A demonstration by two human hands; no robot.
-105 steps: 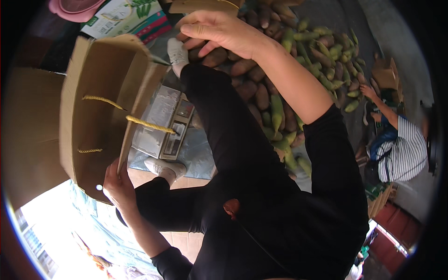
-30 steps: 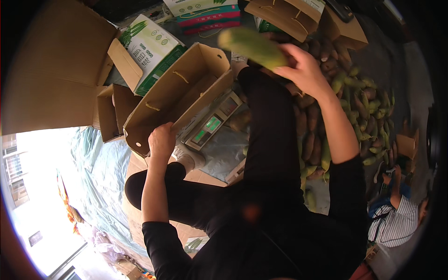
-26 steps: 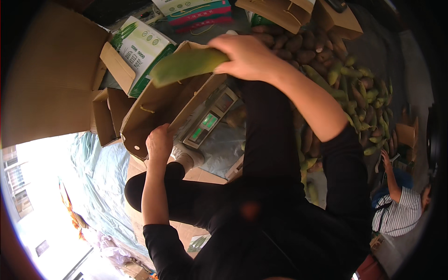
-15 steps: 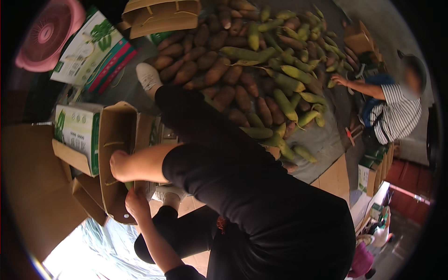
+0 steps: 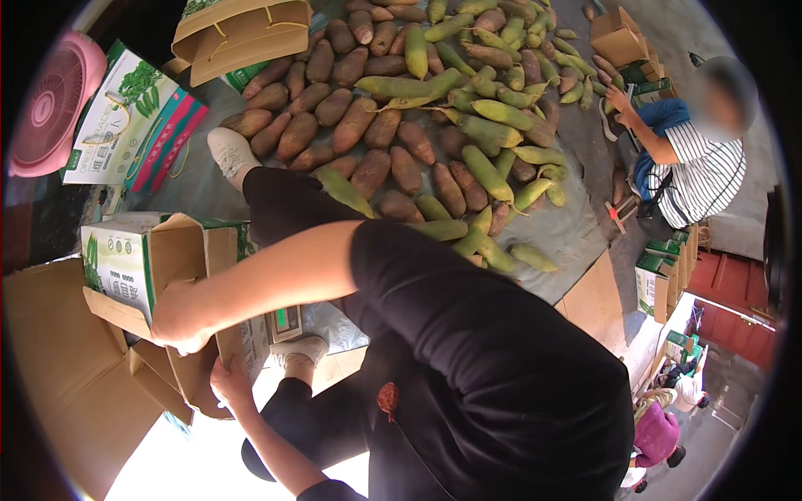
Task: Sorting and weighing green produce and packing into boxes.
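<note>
An open cardboard gift box (image 5: pixel 117 259), white and green with brown insides, stands tilted at the left. My right hand (image 5: pixel 180 321) reaches into its mouth, fingers curled downward and partly hidden; what they hold, if anything, does not show. Lower down, my left hand (image 5: pixel 230 384) is closed on the edge of the box's side panel. Beyond my legs lies a wide heap of long green radishes (image 5: pixel 487 174) and reddish-brown root vegetables (image 5: pixel 354 121) on a grey sheet.
By my shoe, a scale (image 5: pixel 286 321) shows a lit green display. Another open carton (image 5: pixel 251 37), a printed box (image 5: pixel 125 117) and a pink basket (image 5: pixel 58 104) stand at the upper left. A person in a striped shirt (image 5: pixel 702 179) sits at the right near more boxes (image 5: pixel 660 284).
My right hand has shifted left and down into the box mouth. My left hand has moved onto the panel edge; a green bit formerly beside it is out of sight. The view has shifted slightly.
</note>
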